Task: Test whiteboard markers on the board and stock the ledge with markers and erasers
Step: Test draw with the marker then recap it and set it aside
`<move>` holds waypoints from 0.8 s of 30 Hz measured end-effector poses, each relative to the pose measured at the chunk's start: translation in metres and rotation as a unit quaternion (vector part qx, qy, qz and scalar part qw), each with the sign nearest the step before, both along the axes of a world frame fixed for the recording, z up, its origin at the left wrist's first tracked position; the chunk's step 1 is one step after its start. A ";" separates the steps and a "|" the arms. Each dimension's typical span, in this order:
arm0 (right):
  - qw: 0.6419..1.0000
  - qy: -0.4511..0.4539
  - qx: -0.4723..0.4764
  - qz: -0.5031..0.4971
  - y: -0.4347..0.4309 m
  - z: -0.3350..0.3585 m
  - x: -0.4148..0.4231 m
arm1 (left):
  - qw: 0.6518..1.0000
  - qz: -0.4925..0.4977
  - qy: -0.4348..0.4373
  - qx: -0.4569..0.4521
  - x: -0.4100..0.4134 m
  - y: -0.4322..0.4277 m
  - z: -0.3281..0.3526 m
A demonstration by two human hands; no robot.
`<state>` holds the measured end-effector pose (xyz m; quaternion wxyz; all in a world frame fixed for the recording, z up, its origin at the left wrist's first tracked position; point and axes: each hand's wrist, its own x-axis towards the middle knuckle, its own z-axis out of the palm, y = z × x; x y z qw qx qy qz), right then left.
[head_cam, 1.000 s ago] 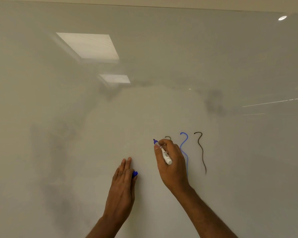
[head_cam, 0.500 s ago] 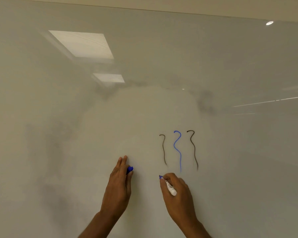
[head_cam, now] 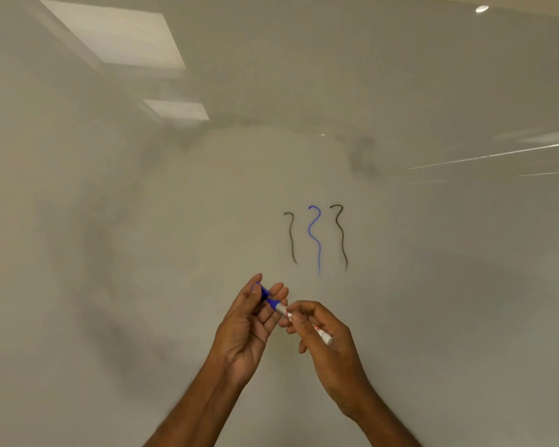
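Pale grey, glossy whiteboard (head_cam: 433,285) fills nearly the whole frame, its top edge showing only at the upper right. Wide bare surface lies to the left, to the right and above the hands. Three thin wavy lines stand side by side at centre: a dark squiggle (head_cam: 291,237), a blue squiggle (head_cam: 315,237) and a second dark squiggle (head_cam: 340,237). Just below them the left hand (head_cam: 249,321) pinches a small blue cap (head_cam: 263,291) between thumb and fingers. The right hand (head_cam: 323,337) grips a slim white-barrelled marker (head_cam: 323,335), whose blue end points up-left at the cap. Whether the nib sits inside the cap is hard to tell. Soft rectangular light reflections (head_cam: 117,33) sit upper left, and a grey smudge (head_cam: 362,156) blurs the board above the lines. Both forearms are cut off at the bottom edge.
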<state>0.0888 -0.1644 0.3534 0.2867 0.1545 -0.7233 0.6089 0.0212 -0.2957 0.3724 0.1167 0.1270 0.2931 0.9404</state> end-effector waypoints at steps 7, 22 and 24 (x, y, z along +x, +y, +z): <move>0.998 0.015 0.004 -0.066 0.016 -0.016 0.032 | 0.998 -0.039 -0.039 0.010 0.040 0.035 -0.019; 0.989 -0.050 0.003 -0.142 0.212 -0.077 0.128 | 0.990 -0.043 0.022 -0.134 0.114 0.215 -0.081; 0.981 -0.075 0.034 -0.173 0.251 -0.098 0.148 | 0.978 -0.033 0.053 -0.199 0.127 0.250 -0.105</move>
